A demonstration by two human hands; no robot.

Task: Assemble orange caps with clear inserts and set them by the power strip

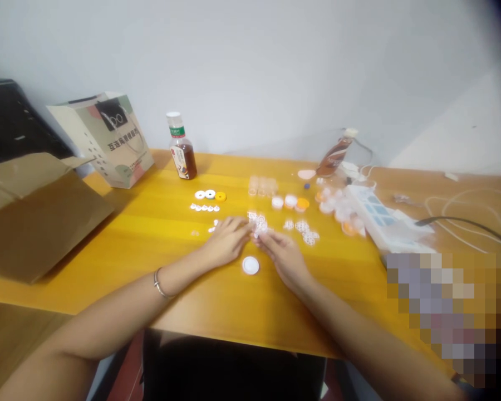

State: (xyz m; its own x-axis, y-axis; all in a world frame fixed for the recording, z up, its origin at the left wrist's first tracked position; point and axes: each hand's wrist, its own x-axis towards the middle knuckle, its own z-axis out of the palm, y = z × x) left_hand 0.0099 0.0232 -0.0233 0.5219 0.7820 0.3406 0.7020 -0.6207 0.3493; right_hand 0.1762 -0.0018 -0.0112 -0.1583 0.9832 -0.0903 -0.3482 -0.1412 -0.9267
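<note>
My left hand (229,240) and my right hand (284,256) meet above the table with thumbs and fingertips pinched together. What sits between the fingertips is small, whitish and too blurred to make out. Just beyond them lie white discs pierced with holes (256,219), and more pierced discs (303,226) are spread to the right. A round white cap (250,265) rests on the wood between my wrists. Small white pieces (215,224) show behind my left hand, partly hidden by it. Farther back is a row of small white parts (204,208).
White and yellow rings (210,195), clear cylinders (263,186) and white and orange caps (290,201) stand farther back. Two drink bottles, one upright (184,159) and one leaning (336,156), are near the wall. A cardboard box (45,223) and paper bag (117,145) occupy the left; a white tray (379,217) and cables lie right.
</note>
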